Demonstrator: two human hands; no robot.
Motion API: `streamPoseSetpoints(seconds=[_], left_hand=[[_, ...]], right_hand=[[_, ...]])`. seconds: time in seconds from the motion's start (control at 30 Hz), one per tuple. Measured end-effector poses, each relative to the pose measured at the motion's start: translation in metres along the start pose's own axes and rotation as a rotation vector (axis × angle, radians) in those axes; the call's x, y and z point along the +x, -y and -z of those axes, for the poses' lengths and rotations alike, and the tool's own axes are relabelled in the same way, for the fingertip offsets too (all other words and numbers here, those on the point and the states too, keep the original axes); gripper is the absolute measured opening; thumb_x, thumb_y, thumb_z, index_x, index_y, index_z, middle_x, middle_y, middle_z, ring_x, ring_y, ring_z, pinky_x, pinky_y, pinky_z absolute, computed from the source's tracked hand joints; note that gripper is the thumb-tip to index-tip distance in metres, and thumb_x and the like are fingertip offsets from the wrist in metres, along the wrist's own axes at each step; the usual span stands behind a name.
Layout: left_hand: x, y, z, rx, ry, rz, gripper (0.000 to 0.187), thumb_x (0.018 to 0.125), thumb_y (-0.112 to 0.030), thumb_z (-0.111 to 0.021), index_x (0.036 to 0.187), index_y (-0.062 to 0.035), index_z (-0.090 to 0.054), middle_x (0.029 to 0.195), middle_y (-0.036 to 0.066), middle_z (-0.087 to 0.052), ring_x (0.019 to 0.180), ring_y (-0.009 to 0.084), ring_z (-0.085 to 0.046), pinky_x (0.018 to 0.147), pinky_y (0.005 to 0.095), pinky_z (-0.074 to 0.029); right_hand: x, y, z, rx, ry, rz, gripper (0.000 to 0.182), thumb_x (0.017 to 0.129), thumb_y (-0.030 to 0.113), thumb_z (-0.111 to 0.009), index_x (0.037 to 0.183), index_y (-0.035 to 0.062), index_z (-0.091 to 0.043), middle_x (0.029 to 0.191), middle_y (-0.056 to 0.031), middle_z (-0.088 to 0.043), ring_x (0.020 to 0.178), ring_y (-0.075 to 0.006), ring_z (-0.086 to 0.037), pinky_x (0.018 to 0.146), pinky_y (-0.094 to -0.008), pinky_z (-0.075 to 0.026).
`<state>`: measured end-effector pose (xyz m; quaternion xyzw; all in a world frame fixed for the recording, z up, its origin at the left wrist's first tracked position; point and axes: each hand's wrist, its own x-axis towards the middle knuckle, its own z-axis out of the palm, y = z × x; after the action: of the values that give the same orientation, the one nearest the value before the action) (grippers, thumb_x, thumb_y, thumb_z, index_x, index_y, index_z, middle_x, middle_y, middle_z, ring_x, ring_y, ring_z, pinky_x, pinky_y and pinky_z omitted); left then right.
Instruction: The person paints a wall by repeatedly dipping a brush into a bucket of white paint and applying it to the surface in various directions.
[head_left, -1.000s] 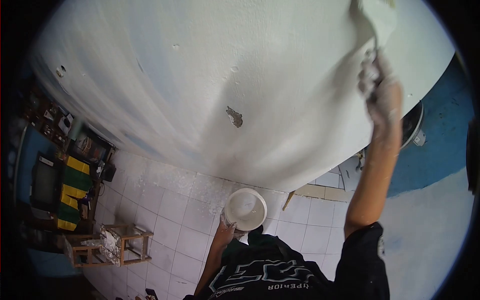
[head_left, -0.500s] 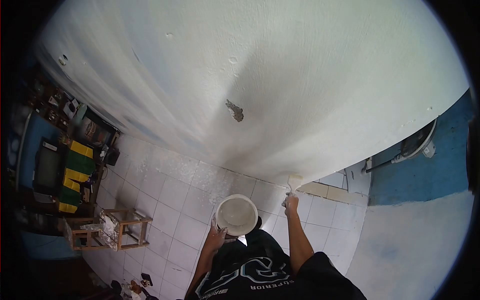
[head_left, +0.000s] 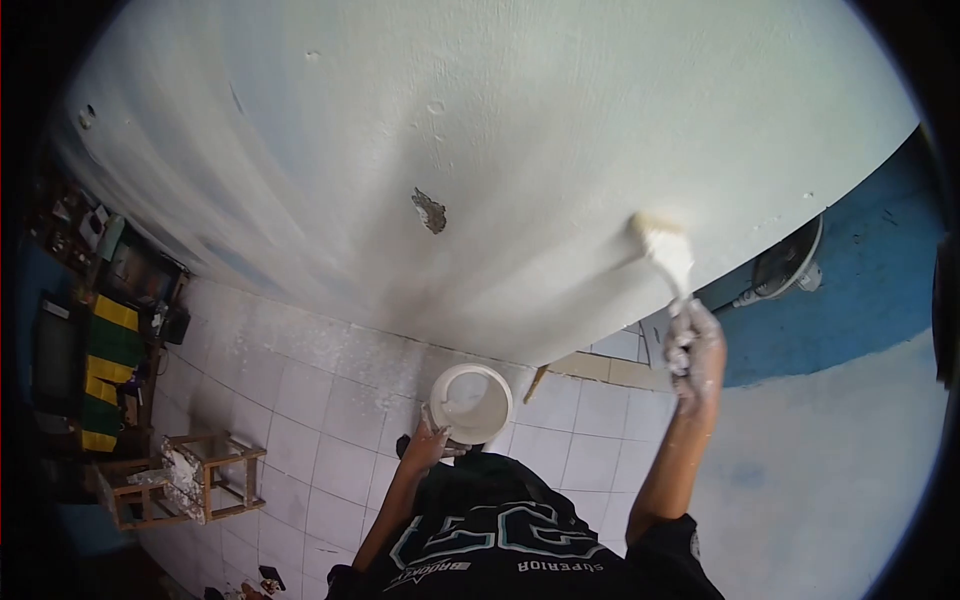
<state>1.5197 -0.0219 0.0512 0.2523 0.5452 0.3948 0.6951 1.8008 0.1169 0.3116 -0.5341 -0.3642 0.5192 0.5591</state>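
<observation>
My right hand, smeared with white, is closed around the handle of a paintbrush. Its pale bristles touch or nearly touch the white wall near the wall's right edge. Low in front of my body, my left hand grips the rim of a white bucket from its left side. Whitish liquid lies inside the bucket. A rough chipped patch shows in the wall, left of the brush.
A paint-spattered wooden stool stands on the tiled floor to the left. Behind it are shelves and a yellow-green cloth. A fan is by the blue wall at right. White splatters mark the floor along the wall's base.
My right hand has lifted the paintbrush from the wall's base up and to the right. The bucket remains in my left hand. My view has shifted slightly to the right.
</observation>
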Motion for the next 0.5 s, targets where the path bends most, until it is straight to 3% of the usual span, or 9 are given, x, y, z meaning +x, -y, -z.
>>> streamPoseSetpoints(seconds=[0.03,0.07,0.17,0.2,0.27,0.37,0.4,0.43,0.5], left_hand=[[0.007,0.006,0.0,-0.018,0.026,-0.009,0.065,0.088,0.0,-0.032,0.132,-0.018,0.012,0.11,0.027,-0.045,0.077,0.0323,-0.062,0.064,0.0375,-0.056],[0.014,0.013,0.001,-0.033,0.046,-0.025,0.065,0.088,0.0,-0.033,0.132,-0.0179,0.012,0.11,0.027,-0.045,0.077,0.0319,-0.062,0.065,0.037,-0.056],[0.015,0.008,-0.001,-0.086,0.092,-0.007,0.065,0.088,0.0,-0.033,0.132,-0.0174,0.011,0.113,0.027,-0.042,0.077,0.0308,-0.062,0.065,0.0368,-0.056],[0.014,0.009,-0.001,-0.092,0.085,0.005,0.065,0.088,0.001,-0.033,0.132,-0.0172,0.01,0.114,0.027,-0.041,0.078,0.0307,-0.062,0.065,0.0368,-0.056],[0.013,0.009,-0.002,-0.103,0.058,0.025,0.065,0.088,0.001,-0.034,0.132,-0.0169,0.009,0.117,0.027,-0.038,0.078,0.0306,-0.062,0.065,0.0367,-0.056],[0.003,0.008,0.005,-0.061,-0.023,0.048,0.064,0.087,0.002,-0.034,0.132,-0.0167,0.007,0.119,0.028,-0.036,0.079,0.0312,-0.062,0.065,0.0376,-0.056],[0.001,0.009,0.007,-0.044,-0.05,0.041,0.063,0.087,0.002,-0.034,0.132,-0.0167,0.007,0.118,0.028,-0.037,0.078,0.0313,-0.062,0.065,0.0378,-0.056],[-0.003,0.012,0.01,-0.026,-0.071,0.027,0.063,0.087,0.002,-0.033,0.132,-0.0166,0.007,0.116,0.028,-0.038,0.078,0.0314,-0.062,0.064,0.0379,-0.056],[-0.011,0.001,0.01,0.024,-0.125,0.073,0.062,0.088,0.001,-0.032,0.132,-0.0179,0.007,0.113,0.028,-0.042,0.076,0.031,-0.062,0.063,0.0383,-0.056]], right_hand=[[-0.008,0.025,-0.006,-0.012,-0.029,0.054,0.025,0.088,0.026,-0.045,0.077,0.0048,-0.051,0.047,0.0067,-0.032,0.03,-0.0022,-0.025,0.024,-0.0169,-0.019],[-0.011,0.043,-0.006,0.003,0.074,0.19,0.025,0.087,0.027,-0.046,0.079,0.0045,-0.052,0.047,0.0069,-0.033,0.029,-0.0013,-0.027,0.023,-0.0161,-0.021],[-0.008,0.118,-0.031,0.006,-0.129,0.556,0.025,0.088,0.023,-0.047,0.089,-0.0011,-0.054,0.049,0.0068,-0.04,0.03,-0.0003,-0.028,0.024,-0.0144,-0.024],[-0.003,0.145,-0.029,0.045,0.147,0.63,0.024,0.089,0.021,-0.047,0.09,-0.0016,-0.053,0.053,0.0044,-0.044,0.035,0.0013,-0.033,0.027,-0.0118,-0.027],[0.026,0.19,-0.026,0.02,0.33,0.714,0.025,0.089,0.023,-0.047,0.091,-0.0019,-0.054,0.057,0.0018,-0.047,0.041,0.0025,-0.04,0.031,-0.0092,-0.03],[0.076,0.19,-0.026,0.135,0.711,0.627,0.027,0.09,0.023,-0.045,0.098,-0.0023,-0.051,0.065,0.0003,-0.047,0.041,0.0011,-0.038,0.03,-0.0094,-0.028],[0.067,0.159,-0.069,0.006,-0.196,0.73,0.028,0.089,0.025,-0.048,0.094,-0.0026,-0.054,0.068,-0.0017,-0.053,0.043,-0.0003,-0.043,0.033,-0.0109,-0.032],[0.076,0.135,-0.066,0.0,-0.132,0.611,0.031,0.088,0.028,-0.05,0.094,-0.002,-0.056,0.07,-0.0044,-0.058,0.046,-0.0019,-0.048,0.038,-0.0128,-0.038],[0.094,0.07,-0.053,-0.088,-0.186,0.408,0.03,0.088,0.033,-0.048,0.09,0.005,-0.057,0.059,0.0005,-0.05,0.047,-0.0042,-0.045,0.04,-0.0168,-0.036]])
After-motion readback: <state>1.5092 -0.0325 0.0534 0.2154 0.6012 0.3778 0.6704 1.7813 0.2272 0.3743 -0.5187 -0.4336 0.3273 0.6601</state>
